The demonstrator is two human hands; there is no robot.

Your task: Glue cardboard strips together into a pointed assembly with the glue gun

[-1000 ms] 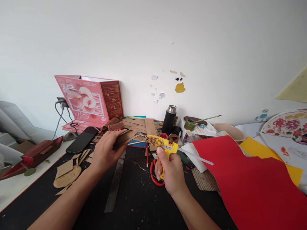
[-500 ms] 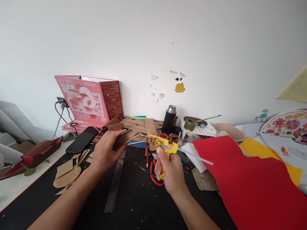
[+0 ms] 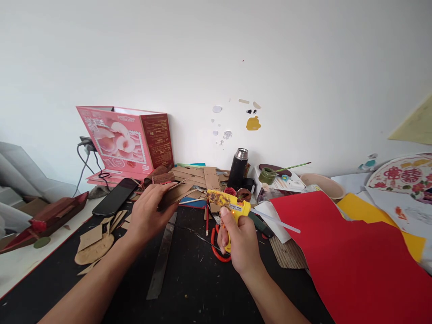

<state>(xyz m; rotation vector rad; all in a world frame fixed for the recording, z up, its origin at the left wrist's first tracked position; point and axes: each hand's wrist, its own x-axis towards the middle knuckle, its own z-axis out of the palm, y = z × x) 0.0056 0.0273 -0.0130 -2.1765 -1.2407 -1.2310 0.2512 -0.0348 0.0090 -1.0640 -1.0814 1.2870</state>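
In my right hand [image 3: 241, 245] is a yellow hot glue gun [image 3: 231, 202], stained brown near its nozzle, which points left. A clear glue stick [image 3: 276, 220] juts out of its back. My left hand [image 3: 146, 211] is closed on a brown cardboard piece [image 3: 175, 193], partly hidden by the fingers. The nozzle is close to the cardboard's right end; whether they touch I cannot tell. Below the glue gun lie red-handled scissors [image 3: 221, 257], partly covered by my right hand. A metal ruler [image 3: 161, 265] rests on the black table between my forearms.
Cardboard scraps [image 3: 94, 247] and a black phone [image 3: 115, 196] lie at left, near a red model boat [image 3: 50, 220]. Behind stand a pink box [image 3: 121, 144], a black thermos [image 3: 238, 168] and a green paint jar [image 3: 267, 176]. Red paper [image 3: 340, 252] covers the right side.
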